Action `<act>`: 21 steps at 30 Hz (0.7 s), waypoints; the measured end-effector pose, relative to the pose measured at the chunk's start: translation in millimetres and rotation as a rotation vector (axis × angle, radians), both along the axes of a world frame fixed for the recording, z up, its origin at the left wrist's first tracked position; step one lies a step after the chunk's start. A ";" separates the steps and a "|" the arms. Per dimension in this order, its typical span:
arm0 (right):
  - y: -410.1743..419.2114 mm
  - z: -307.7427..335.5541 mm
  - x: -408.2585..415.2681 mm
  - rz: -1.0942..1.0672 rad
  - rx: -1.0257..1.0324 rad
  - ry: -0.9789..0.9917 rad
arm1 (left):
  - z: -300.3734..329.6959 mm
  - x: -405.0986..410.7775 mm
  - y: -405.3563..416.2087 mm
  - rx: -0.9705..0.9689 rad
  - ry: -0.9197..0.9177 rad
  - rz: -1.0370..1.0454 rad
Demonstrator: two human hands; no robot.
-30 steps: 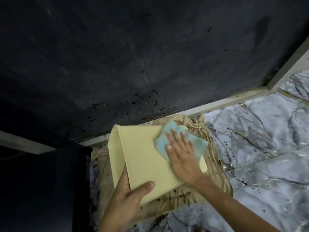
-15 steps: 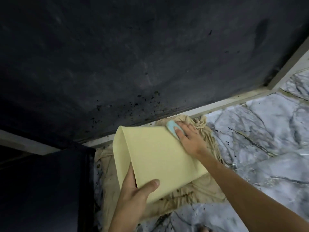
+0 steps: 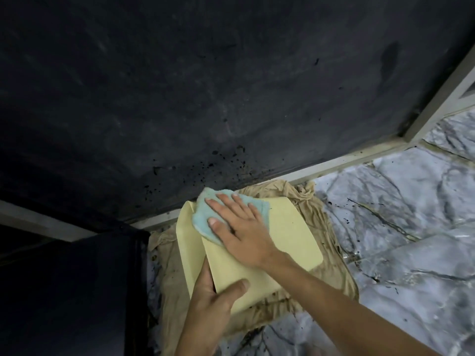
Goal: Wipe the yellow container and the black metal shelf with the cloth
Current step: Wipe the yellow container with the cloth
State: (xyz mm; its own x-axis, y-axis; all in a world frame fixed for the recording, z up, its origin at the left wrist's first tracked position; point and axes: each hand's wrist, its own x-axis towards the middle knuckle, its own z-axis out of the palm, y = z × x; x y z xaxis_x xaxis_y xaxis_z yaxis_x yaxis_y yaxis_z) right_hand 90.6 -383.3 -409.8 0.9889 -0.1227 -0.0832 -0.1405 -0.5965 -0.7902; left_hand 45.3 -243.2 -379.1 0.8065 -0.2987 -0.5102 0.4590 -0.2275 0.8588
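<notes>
Head view looks down on a pale yellow plastic container (image 3: 290,242), turned so a flat face points up, resting on a crumpled tan cloth sheet (image 3: 331,276) spread over grey marbled floor tiles (image 3: 416,227). The right hand (image 3: 241,235) lies palm-down on the container's far left corner, its fingers (image 3: 226,205) spread apart and flat, pressing a light blue wiping cloth (image 3: 205,217) against the yellow surface; the cloth shows beyond the fingertips and under the thumb. The left hand (image 3: 213,304) clamps the container's near corner, thumb on top of the upper face and the other fingers hidden underneath along the left edge. Beyond the container rises a dark, dusty black wall panel (image 3: 205,86), speckled with black flecks near its base, bordered by a pale frame strip (image 3: 347,160). A black metal shelf (image 3: 77,291) stands at lower left, just beside the tan sheet. No labels or writing can be read on anything.
</notes>
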 end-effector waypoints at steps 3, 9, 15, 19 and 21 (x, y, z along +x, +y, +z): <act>-44.0 -34.8 -7.3 -0.090 -0.046 0.073 | 1.0 -4.8 1.0 0.005 0.029 0.037; -119.4 -79.9 -37.5 -0.503 0.287 0.272 | 6.8 -7.9 -3.0 0.040 0.064 0.063; -122.2 -95.6 -54.4 -0.565 0.303 0.175 | 41.8 51.6 -28.6 0.065 0.291 0.202; -135.5 -94.5 -63.2 -0.509 0.160 0.167 | 70.7 81.3 -34.1 0.265 0.146 0.106; -146.6 -93.0 -69.5 -0.515 0.085 0.154 | 70.8 89.8 -36.3 0.286 -0.013 0.078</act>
State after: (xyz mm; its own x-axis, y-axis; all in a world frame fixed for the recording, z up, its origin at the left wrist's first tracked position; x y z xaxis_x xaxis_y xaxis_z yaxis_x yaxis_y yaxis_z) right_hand 21.1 -530.0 -502.8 0.7782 -0.5746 -0.2533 -0.5157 -0.3546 -0.7799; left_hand 135.1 -279.4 -308.3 0.8287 -0.0810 -0.5538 0.4738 -0.4253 0.7711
